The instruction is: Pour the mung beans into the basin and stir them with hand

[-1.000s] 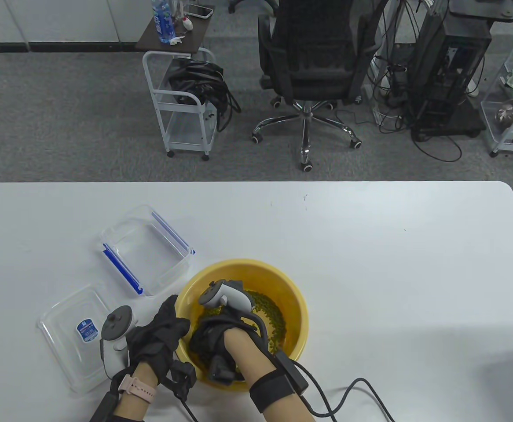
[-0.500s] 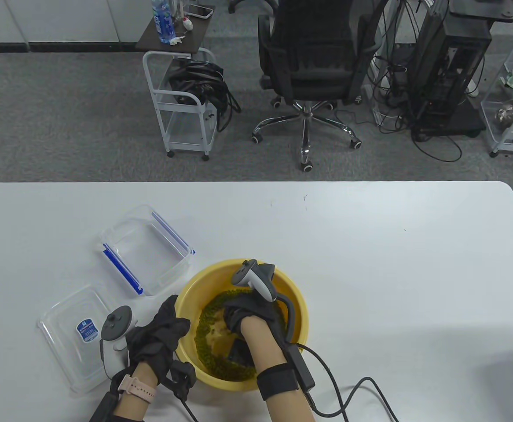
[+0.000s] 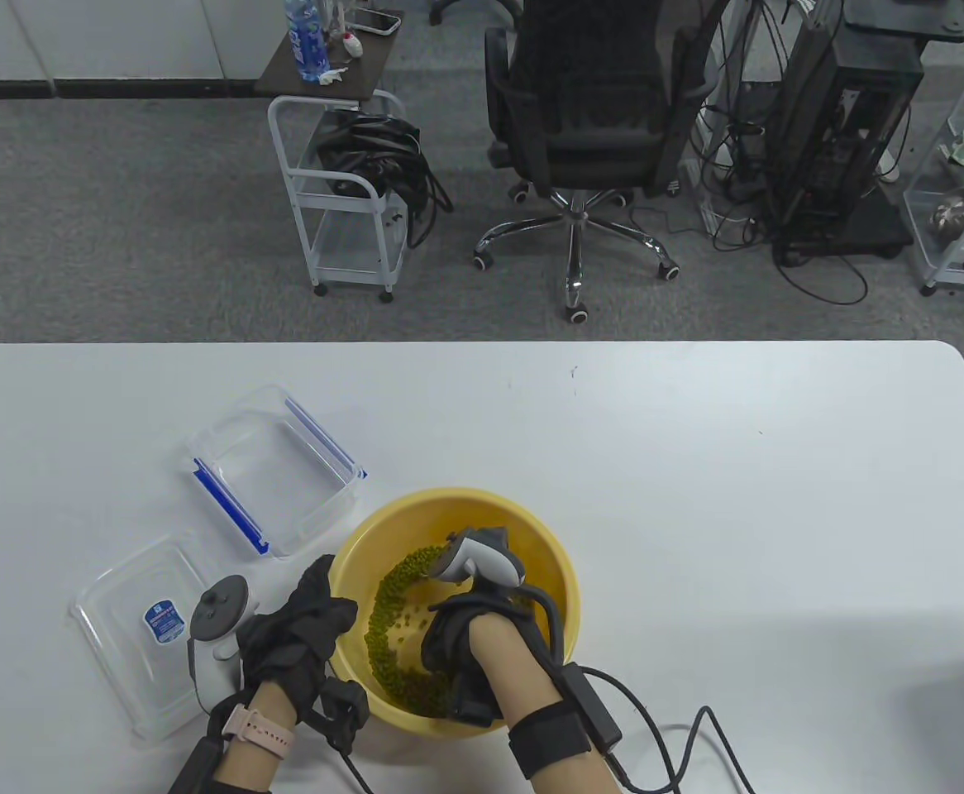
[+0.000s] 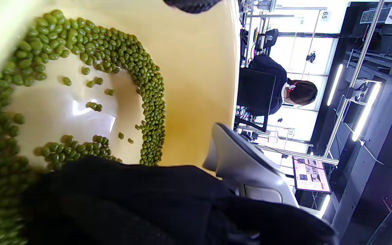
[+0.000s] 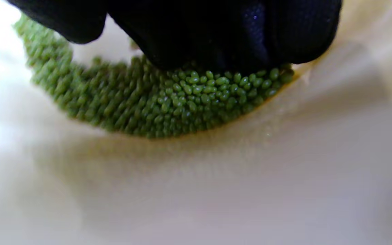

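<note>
Two hands on the job here. The right hand [image 3: 449, 641] is down inside the yellow basin [image 3: 552, 571], fingers [image 5: 216, 37] pressed into the mung beans [image 3: 391, 637] at the basin's near side; whether that grip is flat or curled around a scoop of beans, I can't tell. The left hand [image 3: 300, 633] rests on the basin's left rim, fingers draped loosely over the edge, not clamped, just steadying it.

To stir well from here I'd sweep along the curved wall where the beans have banked into a crescent and drag them back over the bare middle. Stay low and slow, because they look ready to hop the rim, and keep that left hand planted so the basin doesn't skate.

The basin sits near the bench's [image 3: 697, 463] front edge, left of centre. Just beyond it to the left are an empty clear container [image 3: 271, 467] with blue clips and its lid [image 3: 131, 624], lying flat near the front-left. Past the far edge: grey carpet, an office chair [image 3: 589, 107], a white trolley [image 3: 341, 190], a computer tower with cables.
</note>
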### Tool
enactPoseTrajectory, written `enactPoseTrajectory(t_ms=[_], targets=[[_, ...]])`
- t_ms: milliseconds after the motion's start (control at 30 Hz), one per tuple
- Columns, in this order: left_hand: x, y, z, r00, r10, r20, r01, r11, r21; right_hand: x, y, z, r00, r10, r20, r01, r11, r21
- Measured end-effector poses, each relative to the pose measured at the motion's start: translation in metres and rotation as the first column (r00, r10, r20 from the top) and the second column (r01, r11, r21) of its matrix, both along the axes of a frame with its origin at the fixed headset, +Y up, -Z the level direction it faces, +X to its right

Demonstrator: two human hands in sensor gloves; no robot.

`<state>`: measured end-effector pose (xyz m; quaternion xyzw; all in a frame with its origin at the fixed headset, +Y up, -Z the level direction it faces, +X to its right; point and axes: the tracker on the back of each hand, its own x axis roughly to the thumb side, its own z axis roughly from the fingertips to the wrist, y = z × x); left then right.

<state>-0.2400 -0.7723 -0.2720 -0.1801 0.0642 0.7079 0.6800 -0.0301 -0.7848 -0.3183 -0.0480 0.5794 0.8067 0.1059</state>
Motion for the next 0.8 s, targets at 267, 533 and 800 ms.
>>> enactPoseTrajectory(t_ms=[267, 533, 800], targets=[[0.0, 0.0, 0.0, 1.0, -0.001, 0.003, 0.001, 1.0, 0.0, -0.044, 0.0, 0.006, 0.982, -0.189, -0.019, 0.187, 0.979, -0.077], [0.0, 0.0, 0.0, 1.0, -0.003, 0.004, 0.003, 1.0, 0.001, -0.04, 0.007, -0.021, 0.984, -0.143, 0.11, 0.124, 0.978, 0.165], [0.0, 0.0, 0.0, 1.0, -0.001, 0.003, 0.001, 1.0, 0.0, -0.006, 0.01, -0.038, 0.971, -0.039, 0.236, -0.031, 0.958, 0.284]])
